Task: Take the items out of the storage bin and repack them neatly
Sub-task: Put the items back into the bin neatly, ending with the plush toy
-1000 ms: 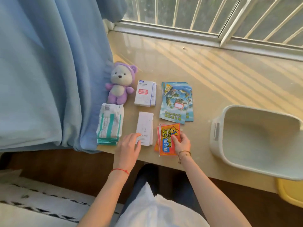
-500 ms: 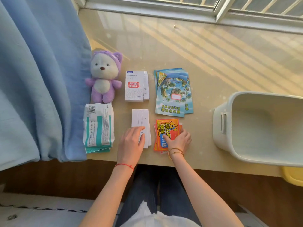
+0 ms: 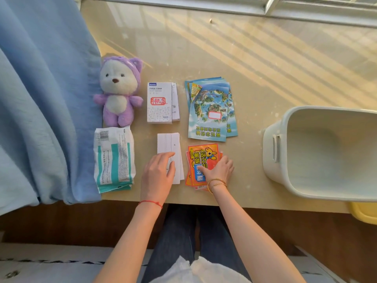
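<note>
The white storage bin (image 3: 274, 148) stands on the table at the right, with nothing visible inside it. Laid out in rows on the table are a purple plush bear (image 3: 119, 90), a white box (image 3: 161, 103), a stack of blue booklets (image 3: 212, 109), a white and teal pack (image 3: 113, 158), a stack of white cards (image 3: 170, 144) and a stack of orange packets (image 3: 201, 158). My left hand (image 3: 158, 174) rests flat on the near end of the white cards. Fingers of my right hand (image 3: 219, 170) press on the orange packets' lower right part.
A blue curtain (image 3: 44, 99) hangs over the table's left edge, touching the bear and the teal pack. A window frame (image 3: 265, 7) runs along the far side. A yellow object (image 3: 365, 213) shows under the bin's near right corner. The table's near edge is just behind my wrists.
The view has tilted downward and closer. My left hand slid further onto the white cards; my right hand stays on the orange packets.
</note>
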